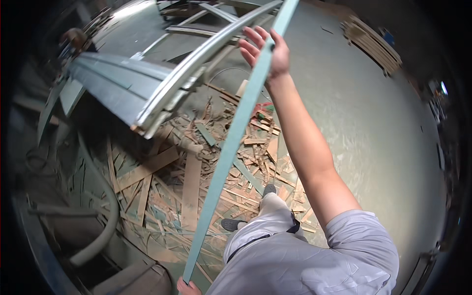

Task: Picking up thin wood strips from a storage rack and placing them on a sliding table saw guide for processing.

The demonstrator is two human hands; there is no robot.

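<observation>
A long, narrow teal strip (231,145) slants across the view, from the bottom left to the top edge. Its near end is gripped by my left hand (191,288), which shows only in part at the lower edge. Far up the strip, my outstretched right hand (275,56) bears it across the palm. The thumb is on the strip's right side, and the loosely spread fingers reach past its left side. Just left of that hand curves the metal edge rail (196,51) of a grey metal-topped table (123,83).
Scrap wood (191,191) and offcuts cover the floor around my feet, beside a shoe (269,189). A thick hose (105,216) bends at the left. Stacked boards (371,44) lie far right. Another person (76,39) is at the far left beyond the table.
</observation>
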